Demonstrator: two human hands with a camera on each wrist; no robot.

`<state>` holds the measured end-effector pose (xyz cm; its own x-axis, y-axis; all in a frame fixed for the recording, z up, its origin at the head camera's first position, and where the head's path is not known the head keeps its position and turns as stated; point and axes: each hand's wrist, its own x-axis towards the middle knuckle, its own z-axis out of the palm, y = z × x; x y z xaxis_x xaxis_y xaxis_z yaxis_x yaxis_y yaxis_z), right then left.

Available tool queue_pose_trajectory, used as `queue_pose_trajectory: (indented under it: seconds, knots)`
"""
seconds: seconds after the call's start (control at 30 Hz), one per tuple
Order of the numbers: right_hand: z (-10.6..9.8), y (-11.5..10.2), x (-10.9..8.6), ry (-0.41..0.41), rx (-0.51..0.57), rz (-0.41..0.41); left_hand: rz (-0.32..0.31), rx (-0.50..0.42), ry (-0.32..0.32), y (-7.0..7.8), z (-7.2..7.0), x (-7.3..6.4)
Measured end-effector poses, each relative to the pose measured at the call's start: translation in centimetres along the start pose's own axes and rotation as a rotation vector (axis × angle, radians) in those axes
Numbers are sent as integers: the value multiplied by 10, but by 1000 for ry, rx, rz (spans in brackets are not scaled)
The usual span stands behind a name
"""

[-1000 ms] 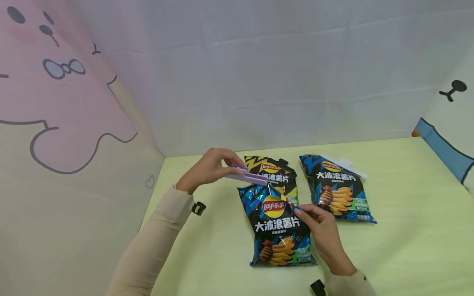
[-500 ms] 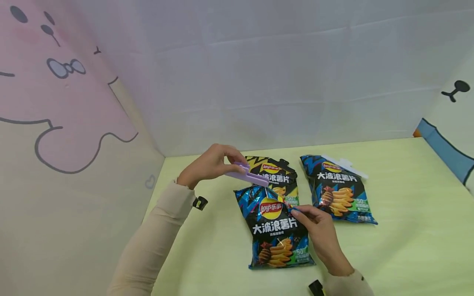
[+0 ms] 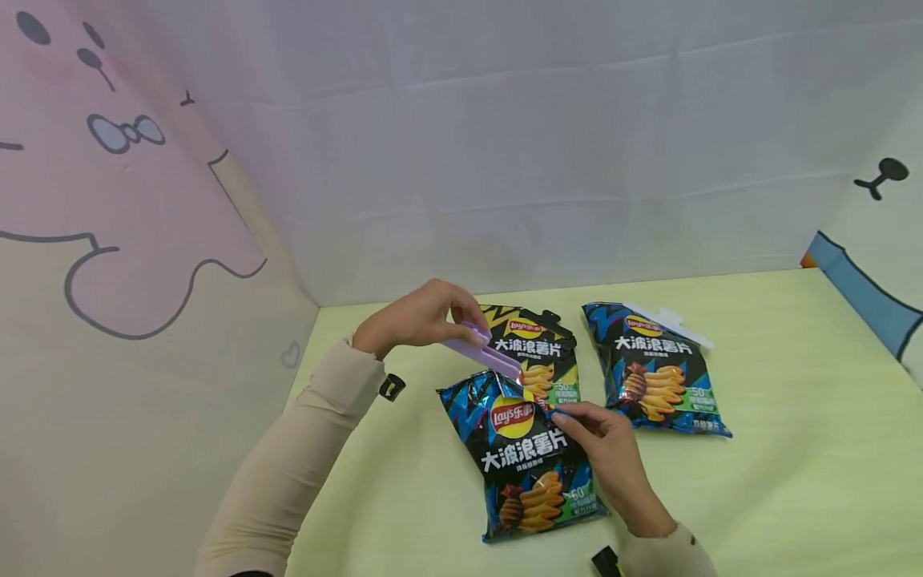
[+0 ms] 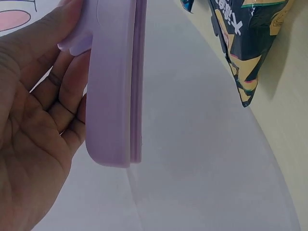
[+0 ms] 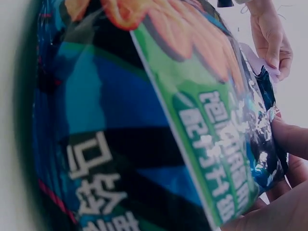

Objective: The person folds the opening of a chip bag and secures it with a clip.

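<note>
My left hand (image 3: 433, 316) pinches a purple bag clip (image 3: 490, 358) between thumb and fingers; the left wrist view shows the clip (image 4: 111, 96) close up, its two bars nearly together. Below it, a blue and black chip bag (image 3: 522, 465) is tilted, its top edge just under the clip's end. My right hand (image 3: 606, 457) pinches that bag near its upper right corner. In the right wrist view the bag's printed face (image 5: 144, 120) fills most of the picture, and whether the clip touches the bag is hard to tell.
Behind lies a yellow and black chip bag (image 3: 526, 346) with a black clip (image 3: 551, 323) on its top. To the right lies another blue chip bag (image 3: 659, 377) with a white clip (image 3: 671, 323). A pale yellow tabletop (image 3: 800, 449) meets a white cloth wall (image 3: 577, 160).
The held chip bag has shifted left and down and tilted, my right hand moving with it. My left hand has moved slightly right, the clip's end now angled further downward.
</note>
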<state>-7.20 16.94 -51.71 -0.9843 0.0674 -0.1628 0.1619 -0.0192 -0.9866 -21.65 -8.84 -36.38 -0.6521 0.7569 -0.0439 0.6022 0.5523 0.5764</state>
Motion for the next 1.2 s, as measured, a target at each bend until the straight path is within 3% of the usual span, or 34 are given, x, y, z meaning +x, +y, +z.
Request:
queue_pose_trajectory:
  seconds: [0.17, 0.3, 0.47, 0.97, 1.2]
  knots:
    - [3, 2, -1, -12, -8, -42, 25, 6, -29, 0, -5, 0]
    - [4, 2, -1, -8, -12, -48, -3, -36, -19, -5, -13, -3]
    - [3, 1, -1, -13, -11, -45, -33, -101, -74, -9, -14, -4]
    - [9, -1, 2, -11, -1, -44, -15, -107, -166, 0, 8, 9]
    - [16, -5, 5, -11, 14, -21, 8, -136, -154, 1, 24, 14]
